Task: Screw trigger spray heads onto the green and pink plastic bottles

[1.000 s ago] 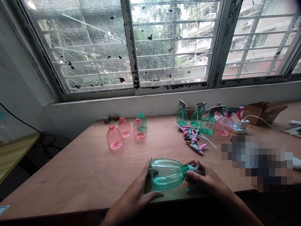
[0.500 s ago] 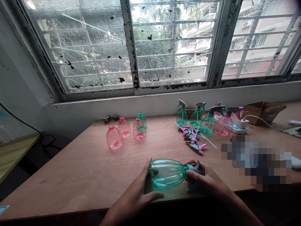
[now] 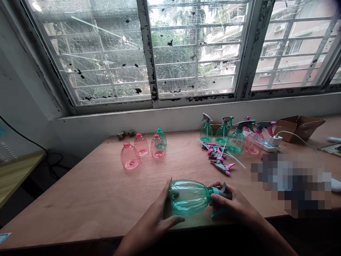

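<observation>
Curled tight, the right hand (image 3: pixel 236 204) is gripping the green spray bottle (image 3: pixel 190 197) at its neck by the desk's (image 3: pixel 101 199) front edge. The left hand (image 3: pixel 160 217) is cupping the base, thumb apart; how firmly, I'm not managing to tell. Open wood is stretching leftward; pink bottles (image 3: pixel 130 156) are standing toward the far-left corner.

Glossy, see-through plastic bottle (image 3: pixel 190 197); smooth wood tabletop (image 3: pixel 106 199).
</observation>
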Motion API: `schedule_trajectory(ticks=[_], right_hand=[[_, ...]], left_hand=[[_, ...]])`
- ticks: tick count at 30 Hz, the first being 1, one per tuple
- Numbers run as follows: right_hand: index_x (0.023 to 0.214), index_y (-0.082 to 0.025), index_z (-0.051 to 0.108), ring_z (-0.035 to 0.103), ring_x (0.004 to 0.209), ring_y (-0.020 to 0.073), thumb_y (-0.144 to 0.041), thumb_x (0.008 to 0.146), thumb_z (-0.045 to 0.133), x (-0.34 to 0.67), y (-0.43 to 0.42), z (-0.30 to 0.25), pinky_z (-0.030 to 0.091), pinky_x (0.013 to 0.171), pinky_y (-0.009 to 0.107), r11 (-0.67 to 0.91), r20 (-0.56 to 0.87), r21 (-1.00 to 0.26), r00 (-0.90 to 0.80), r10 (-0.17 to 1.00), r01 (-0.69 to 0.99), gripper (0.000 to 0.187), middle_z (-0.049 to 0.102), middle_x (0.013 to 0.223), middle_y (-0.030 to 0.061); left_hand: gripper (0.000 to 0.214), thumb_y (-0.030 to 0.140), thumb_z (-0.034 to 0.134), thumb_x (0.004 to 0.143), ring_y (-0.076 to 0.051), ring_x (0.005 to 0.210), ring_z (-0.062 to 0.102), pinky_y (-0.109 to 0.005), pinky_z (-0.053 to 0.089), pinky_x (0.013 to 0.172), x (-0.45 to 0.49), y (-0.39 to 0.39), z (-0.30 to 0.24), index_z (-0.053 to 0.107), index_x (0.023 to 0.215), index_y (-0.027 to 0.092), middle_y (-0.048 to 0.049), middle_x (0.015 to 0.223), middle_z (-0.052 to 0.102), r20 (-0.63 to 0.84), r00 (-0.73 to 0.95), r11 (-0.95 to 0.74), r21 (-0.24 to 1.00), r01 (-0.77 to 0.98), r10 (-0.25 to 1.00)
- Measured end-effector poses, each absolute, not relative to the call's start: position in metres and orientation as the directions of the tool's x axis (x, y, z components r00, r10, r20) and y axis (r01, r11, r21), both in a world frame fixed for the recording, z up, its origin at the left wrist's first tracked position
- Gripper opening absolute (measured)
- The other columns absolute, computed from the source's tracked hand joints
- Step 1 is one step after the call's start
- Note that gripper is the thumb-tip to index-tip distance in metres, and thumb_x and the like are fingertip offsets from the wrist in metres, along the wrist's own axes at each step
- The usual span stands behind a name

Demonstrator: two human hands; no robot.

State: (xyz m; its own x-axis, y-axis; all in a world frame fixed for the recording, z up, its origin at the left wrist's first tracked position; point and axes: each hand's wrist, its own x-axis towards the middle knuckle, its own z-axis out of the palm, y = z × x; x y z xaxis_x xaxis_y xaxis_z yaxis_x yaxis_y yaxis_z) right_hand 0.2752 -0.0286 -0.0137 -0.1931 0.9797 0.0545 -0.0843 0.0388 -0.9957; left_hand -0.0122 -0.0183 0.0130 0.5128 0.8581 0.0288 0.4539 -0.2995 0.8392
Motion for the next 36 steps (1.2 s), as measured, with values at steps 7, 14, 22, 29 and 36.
schedule_trajectory(ticks=[7,14,22,29,36], right_hand=[[0.102,-0.016,0.063,0.07,0.063,0.0196,-0.048,0.079,0.079,0.275,-0.03,-0.013,0.057,0.062,0.031,0.033,0.047,-0.996,-0.181,0.982,-0.082,0.042,0.074,0.069,0.0016],[0.103,-0.016,0.062,0.069,0.06,0.0193,-0.049,0.078,0.079,0.275,-0.028,-0.015,0.056,0.058,0.029,0.036,0.051,-0.996,-0.176,0.983,-0.087,0.045,0.073,0.065,0.0009],[0.106,-0.016,0.062,0.069,0.061,0.0206,-0.051,0.077,0.078,0.275,-0.028,-0.014,0.055,0.06,0.03,0.033,0.044,-0.996,-0.153,0.987,-0.079,0.048,0.074,0.065,0.0015],[0.102,-0.017,0.063,0.07,0.061,0.0205,-0.05,0.075,0.08,0.274,-0.029,-0.012,0.056,0.059,0.031,0.022,0.036,-0.996,-0.159,0.987,-0.091,0.046,0.073,0.067,0.0005],[0.101,-0.017,0.063,0.07,0.061,0.0213,-0.053,0.074,0.08,0.274,-0.029,-0.011,0.056,0.059,0.032,0.022,0.034,-0.996,-0.148,0.988,-0.082,0.048,0.073,0.065,0.0008]], left_hand=[[0.102,0.03,0.076,0.083,-0.032,0.15,0.024,-0.049,0.018,0.124,-0.012,-0.019,0.015,0.008,0.159,0.028,-0.0089,0.161,0.032,-0.025,0.525,-0.245,0.864,0.439,0.851],[0.098,0.032,0.075,0.084,-0.031,0.149,0.026,-0.048,0.02,0.124,-0.011,-0.019,0.021,0.012,0.159,0.027,-0.0078,0.164,0.026,-0.032,0.523,-0.236,0.868,0.438,0.852],[0.093,0.031,0.076,0.083,-0.032,0.147,0.03,-0.047,0.023,0.123,-0.009,-0.02,0.023,0.02,0.157,0.027,-0.0097,0.161,0.032,-0.002,0.52,-0.259,0.866,0.428,0.854],[0.103,0.026,0.07,0.087,-0.03,0.151,0.022,-0.048,0.02,0.124,-0.013,-0.019,0.013,-0.005,0.158,0.034,-0.0065,0.16,0.035,0.034,0.537,-0.297,0.862,0.411,0.843],[0.098,0.031,0.074,0.086,-0.032,0.151,0.021,-0.047,0.018,0.125,-0.012,-0.019,0.018,0.009,0.159,0.029,-0.0067,0.166,0.021,-0.002,0.536,-0.278,0.853,0.442,0.844]])
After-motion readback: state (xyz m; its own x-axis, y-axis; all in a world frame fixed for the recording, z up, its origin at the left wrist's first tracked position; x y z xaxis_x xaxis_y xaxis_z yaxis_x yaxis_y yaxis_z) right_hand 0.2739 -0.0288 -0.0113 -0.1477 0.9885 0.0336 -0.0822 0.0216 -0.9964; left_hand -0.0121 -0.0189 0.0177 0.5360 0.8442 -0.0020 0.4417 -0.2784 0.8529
